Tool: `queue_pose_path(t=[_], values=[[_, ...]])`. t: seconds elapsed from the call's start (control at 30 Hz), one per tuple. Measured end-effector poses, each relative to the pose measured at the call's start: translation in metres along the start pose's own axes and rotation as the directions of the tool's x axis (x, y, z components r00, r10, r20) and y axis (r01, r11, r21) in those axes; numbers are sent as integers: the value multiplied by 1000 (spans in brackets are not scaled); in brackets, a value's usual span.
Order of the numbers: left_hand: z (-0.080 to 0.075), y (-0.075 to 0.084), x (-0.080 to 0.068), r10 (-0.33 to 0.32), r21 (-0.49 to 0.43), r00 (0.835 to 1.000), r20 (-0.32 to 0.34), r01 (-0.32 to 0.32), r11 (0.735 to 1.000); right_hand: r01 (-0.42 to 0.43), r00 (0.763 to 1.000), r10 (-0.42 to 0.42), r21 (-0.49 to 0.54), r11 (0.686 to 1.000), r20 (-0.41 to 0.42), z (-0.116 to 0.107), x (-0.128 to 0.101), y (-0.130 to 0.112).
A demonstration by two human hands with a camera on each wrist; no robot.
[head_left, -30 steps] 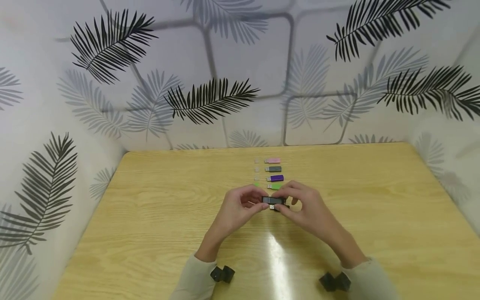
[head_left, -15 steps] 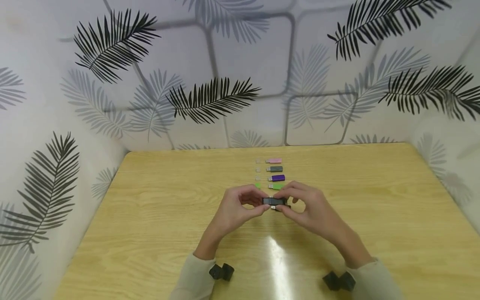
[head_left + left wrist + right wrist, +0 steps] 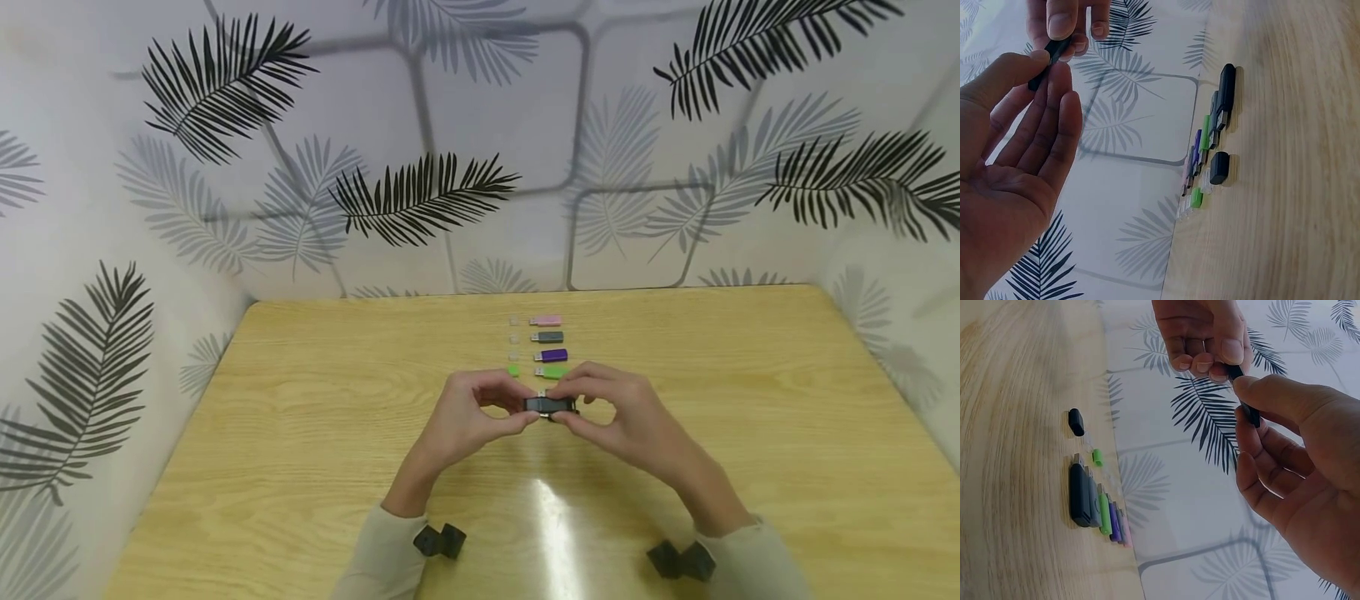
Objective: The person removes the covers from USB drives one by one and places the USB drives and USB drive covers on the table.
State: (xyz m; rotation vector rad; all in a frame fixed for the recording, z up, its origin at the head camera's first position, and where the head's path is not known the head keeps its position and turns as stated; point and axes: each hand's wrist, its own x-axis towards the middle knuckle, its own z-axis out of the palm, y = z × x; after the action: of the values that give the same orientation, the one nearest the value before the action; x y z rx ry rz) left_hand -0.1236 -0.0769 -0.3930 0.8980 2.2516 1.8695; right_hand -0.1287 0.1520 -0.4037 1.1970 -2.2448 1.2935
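Leaf-patterned white walls enclose a pale wooden surface [image 3: 315,433]. Both hands are raised just above it. The left hand [image 3: 468,417] and right hand [image 3: 626,421] each pinch one end of a small black plastic USB stick [image 3: 550,405], held level between them, fingertips curled onto it. Compared with a second ago the grip and position are nearly unchanged; the stick sits marginally lower, so the handling appears to be at a fine-adjustment stage. Just beyond the hands lie another black USB stick [image 3: 1079,501], a loose black cap [image 3: 1219,167] and a row of green [image 3: 552,372], purple [image 3: 553,356], grey [image 3: 548,337] and pink [image 3: 547,321] sticks.
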Motion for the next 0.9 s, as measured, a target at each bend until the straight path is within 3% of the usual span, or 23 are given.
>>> queue_pose_path(t=[0.37, 0.9], values=[[-2, -24, -1, 19, -18, 1000, -4, -19, 1000, 9, 1000, -9, -6, 1000, 15, -4, 4, -6], [-2, -18, -1, 36, -44, 999, 16, -35, 998, 51, 998, -51, -26, 998, 25, -6, 3, -7]])
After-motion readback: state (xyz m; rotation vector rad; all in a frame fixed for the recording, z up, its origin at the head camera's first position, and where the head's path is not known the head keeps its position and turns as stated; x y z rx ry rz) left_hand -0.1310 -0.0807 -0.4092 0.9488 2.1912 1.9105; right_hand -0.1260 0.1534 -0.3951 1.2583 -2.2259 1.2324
